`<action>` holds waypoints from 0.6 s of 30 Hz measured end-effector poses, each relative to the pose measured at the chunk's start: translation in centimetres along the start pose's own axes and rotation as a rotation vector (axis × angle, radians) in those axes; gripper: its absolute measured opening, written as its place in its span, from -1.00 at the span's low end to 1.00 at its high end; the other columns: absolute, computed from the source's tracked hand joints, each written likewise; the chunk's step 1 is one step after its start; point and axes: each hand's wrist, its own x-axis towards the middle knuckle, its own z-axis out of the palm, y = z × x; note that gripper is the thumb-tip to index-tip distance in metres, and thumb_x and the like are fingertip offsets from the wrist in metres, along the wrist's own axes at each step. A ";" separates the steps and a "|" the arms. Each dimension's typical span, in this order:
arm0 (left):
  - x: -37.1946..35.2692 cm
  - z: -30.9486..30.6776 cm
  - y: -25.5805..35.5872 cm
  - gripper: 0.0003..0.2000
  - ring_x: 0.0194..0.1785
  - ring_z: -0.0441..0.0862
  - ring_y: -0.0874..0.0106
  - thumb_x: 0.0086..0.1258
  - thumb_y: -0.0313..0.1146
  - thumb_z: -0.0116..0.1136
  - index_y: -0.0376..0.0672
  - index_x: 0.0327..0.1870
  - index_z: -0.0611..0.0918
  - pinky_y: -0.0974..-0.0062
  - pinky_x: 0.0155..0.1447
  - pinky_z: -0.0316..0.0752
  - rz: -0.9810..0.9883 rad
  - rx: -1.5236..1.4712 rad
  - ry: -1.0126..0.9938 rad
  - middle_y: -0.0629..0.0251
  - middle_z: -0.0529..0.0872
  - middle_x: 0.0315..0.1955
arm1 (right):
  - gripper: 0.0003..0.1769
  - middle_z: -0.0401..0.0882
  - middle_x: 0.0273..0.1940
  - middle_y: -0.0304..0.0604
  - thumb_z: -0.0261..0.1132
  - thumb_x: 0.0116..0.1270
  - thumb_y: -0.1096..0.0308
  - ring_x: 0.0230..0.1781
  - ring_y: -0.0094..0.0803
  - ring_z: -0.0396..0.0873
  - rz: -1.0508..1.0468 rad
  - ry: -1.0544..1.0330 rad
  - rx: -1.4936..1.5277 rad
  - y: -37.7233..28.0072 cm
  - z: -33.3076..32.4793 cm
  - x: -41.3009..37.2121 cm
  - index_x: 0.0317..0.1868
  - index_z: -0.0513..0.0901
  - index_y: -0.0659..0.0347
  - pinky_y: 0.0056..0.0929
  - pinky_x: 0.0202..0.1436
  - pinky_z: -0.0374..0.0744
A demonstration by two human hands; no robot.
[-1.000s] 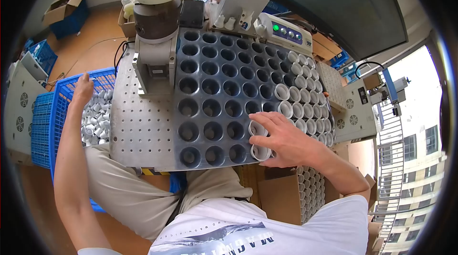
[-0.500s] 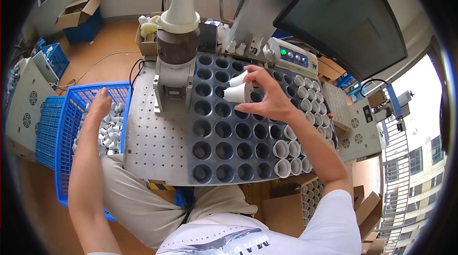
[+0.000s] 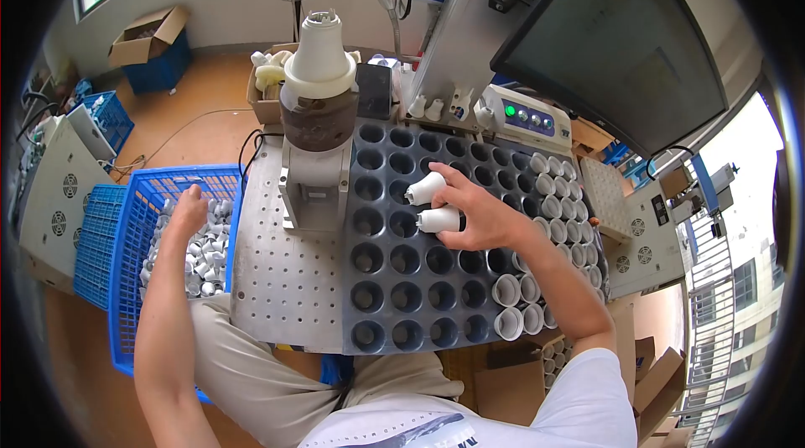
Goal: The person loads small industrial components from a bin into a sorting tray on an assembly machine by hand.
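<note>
My right hand (image 3: 486, 215) is over the dark tray (image 3: 423, 278) of round holes, gripping two white tapered plastic cups (image 3: 439, 219). Both lie on their sides, one beyond the other, with their narrow ends pointing left. My left hand (image 3: 189, 213) is above the blue crate (image 3: 126, 280), its fingers curled; whatever they may hold is hidden. Small white and grey plastic parts (image 3: 201, 259) lie heaped in that crate. White cups (image 3: 530, 289) stand open end up in the tray's right-hand holes.
Left of the tray stands a metal fixture with a dark round holder (image 3: 319, 121) carrying a larger white cone (image 3: 320, 54). A control box (image 3: 527, 117) with a lit green button and a monitor (image 3: 616, 45) sit behind. An open carton (image 3: 511, 385) is below the table's right edge.
The camera has tilted, so the scene sits lower in view. My right hand has come slightly nearer with both cups, which have turned a little. My left hand stays over the crate.
</note>
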 end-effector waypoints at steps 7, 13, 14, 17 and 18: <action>-2.2 -2.0 3.5 -0.79 -0.03 0.45 -0.18 0.19 -0.45 -0.12 -0.42 -0.26 0.48 0.07 0.06 0.36 0.063 0.133 0.068 -0.27 0.56 -0.21 | -0.61 0.07 0.37 0.21 0.33 -0.13 0.46 0.20 0.15 0.39 -0.009 0.028 -0.016 0.2 0.7 0.0 -0.19 0.51 0.25 -0.20 0.21 0.43; 0.1 0.1 -0.1 -0.77 0.02 0.41 -0.18 0.19 -0.43 -0.10 -0.39 -0.21 0.47 0.06 0.09 0.34 0.163 0.234 0.064 -0.27 0.52 -0.15 | -0.64 0.16 0.34 0.19 0.37 -0.10 0.43 0.22 0.10 0.37 -0.044 0.105 0.147 0.8 0.6 -0.1 -0.21 0.54 0.25 -0.21 0.19 0.42; -0.2 -0.4 0.5 -0.77 0.01 0.41 -0.18 0.19 -0.43 -0.10 -0.39 -0.21 0.48 0.06 0.09 0.34 0.143 0.213 0.072 -0.27 0.52 -0.16 | -0.63 0.16 0.34 0.18 0.37 -0.10 0.43 0.22 0.09 0.37 -0.043 0.114 0.171 0.8 0.5 -0.2 -0.20 0.55 0.24 -0.21 0.20 0.41; -1.4 -1.4 2.6 -0.78 -0.02 0.42 -0.16 0.18 -0.44 -0.09 -0.38 -0.23 0.48 0.07 0.08 0.35 0.083 0.114 0.097 -0.26 0.52 -0.18 | -0.61 0.20 0.33 0.17 0.37 -0.10 0.43 0.24 0.04 0.37 -0.015 0.124 0.239 0.4 0.1 -0.4 -0.16 0.58 0.23 -0.23 0.21 0.40; -1.3 -1.4 2.7 -0.79 -0.03 0.42 -0.15 0.17 -0.44 -0.09 -0.37 -0.23 0.48 0.08 0.06 0.37 0.064 0.061 0.110 -0.25 0.52 -0.20 | -0.60 0.21 0.33 0.16 0.37 -0.10 0.43 0.24 0.03 0.38 -0.004 0.126 0.260 0.3 -0.1 -0.4 -0.15 0.59 0.23 -0.23 0.22 0.39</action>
